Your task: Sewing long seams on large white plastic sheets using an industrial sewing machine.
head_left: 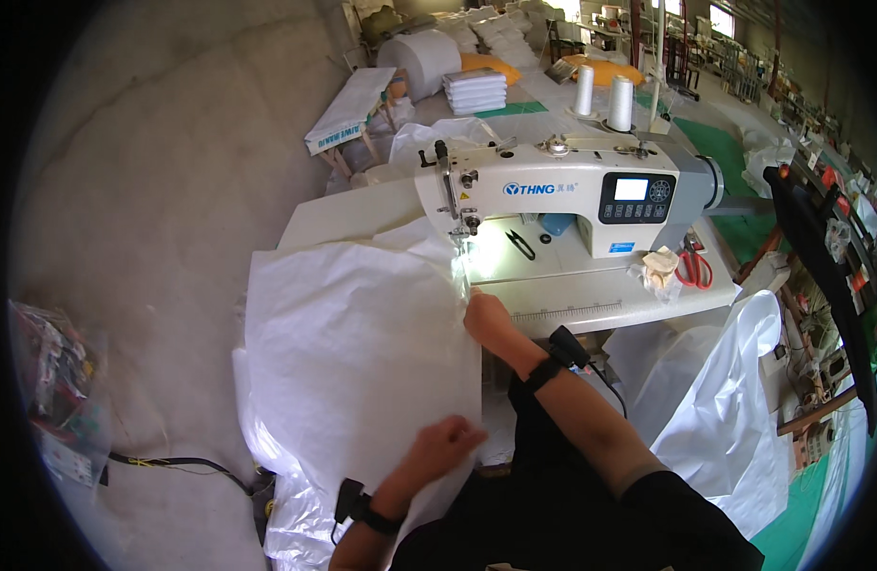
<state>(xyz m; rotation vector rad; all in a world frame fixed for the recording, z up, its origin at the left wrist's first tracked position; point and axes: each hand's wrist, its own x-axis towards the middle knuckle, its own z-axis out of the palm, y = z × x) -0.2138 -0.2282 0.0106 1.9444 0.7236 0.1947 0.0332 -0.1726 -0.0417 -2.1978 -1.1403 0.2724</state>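
Observation:
A large white plastic-like sheet (362, 333) drapes over the left part of the sewing table and hangs down toward me. Its right edge runs up to the lit needle area of a white sewing machine (543, 186). My right hand (489, 319) is closed on that edge, just on the near side of the presser foot. Lower down, my left hand (445, 445) is over the sheet close to the same edge, its fingers curled together; whether they grip anything is hidden. Both wrists carry black bands with small black devices.
Black thread snips (521, 246) lie on the machine bed, and red-handled scissors (693, 268) rest at its right end beside a crumpled cream cloth (660, 266). Two white thread cones (620, 103) stand behind. More white sheeting (724, 409) hangs at right.

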